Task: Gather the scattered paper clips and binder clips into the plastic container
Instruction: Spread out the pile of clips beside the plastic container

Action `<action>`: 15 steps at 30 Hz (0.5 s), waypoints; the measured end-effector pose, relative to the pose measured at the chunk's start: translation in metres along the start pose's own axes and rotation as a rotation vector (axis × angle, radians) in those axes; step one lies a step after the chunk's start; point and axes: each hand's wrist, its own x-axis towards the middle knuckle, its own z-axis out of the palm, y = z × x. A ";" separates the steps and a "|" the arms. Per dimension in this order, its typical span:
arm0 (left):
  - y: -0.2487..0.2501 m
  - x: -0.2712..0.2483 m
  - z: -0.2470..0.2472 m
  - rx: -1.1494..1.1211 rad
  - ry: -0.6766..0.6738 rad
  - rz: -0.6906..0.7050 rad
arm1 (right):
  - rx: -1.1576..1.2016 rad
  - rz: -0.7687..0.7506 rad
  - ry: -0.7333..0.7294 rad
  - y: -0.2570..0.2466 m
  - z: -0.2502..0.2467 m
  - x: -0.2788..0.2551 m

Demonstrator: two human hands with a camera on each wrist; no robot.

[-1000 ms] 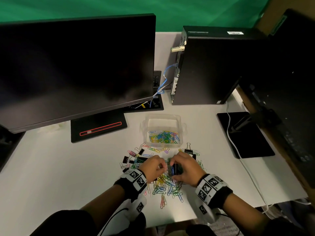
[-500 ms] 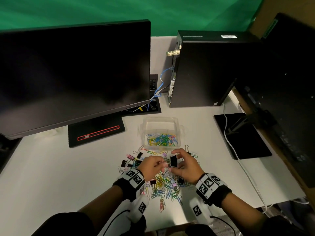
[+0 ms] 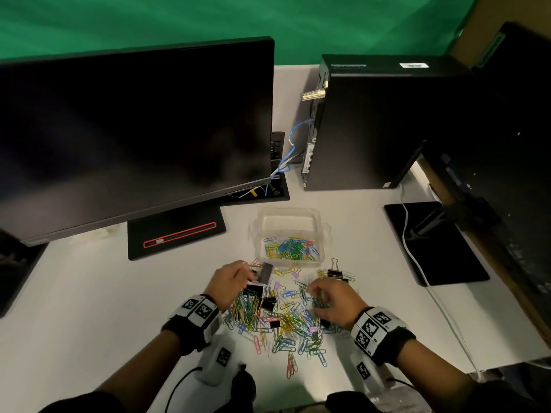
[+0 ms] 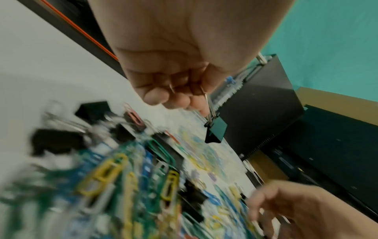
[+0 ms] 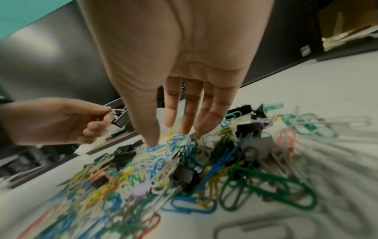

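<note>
A clear plastic container [image 3: 325, 231] holds several coloured paper clips on the white desk. In front of it lies a pile of paper clips [image 3: 280, 320] mixed with black binder clips [image 3: 269, 302]. My left hand [image 3: 229, 281] pinches the wire handles of a black binder clip [image 3: 266, 273] and holds it above the desk, just short of the container's front left corner; the left wrist view shows that clip [image 4: 215, 131] hanging from my fingers. My right hand [image 3: 331, 299] hovers over the right of the pile, its fingers [image 5: 189, 119] straight and pointing down, holding nothing.
A large dark monitor [image 3: 134, 138] on a stand [image 3: 176, 231] fills the back left. A black computer tower [image 3: 372, 123] stands behind the container. A black pad [image 3: 441, 251] with a white cable [image 3: 408, 242] lies at the right. One binder clip [image 3: 335, 272] sits right of the container.
My hands have parted. The left hand has carried the binder clip up and left towards the container, and the right hand has let go and dropped back over the pile.
</note>
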 end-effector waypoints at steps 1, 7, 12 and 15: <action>-0.006 -0.002 -0.009 0.010 0.047 -0.015 | -0.052 -0.020 -0.037 -0.002 0.001 0.000; -0.050 -0.013 -0.052 0.129 0.229 -0.200 | -0.194 0.014 -0.104 -0.016 0.018 0.008; -0.073 -0.019 -0.064 0.250 0.219 -0.363 | -0.330 -0.004 -0.157 -0.023 0.031 0.016; -0.072 -0.021 -0.062 0.319 0.210 -0.416 | -0.321 -0.021 -0.172 -0.025 0.032 0.020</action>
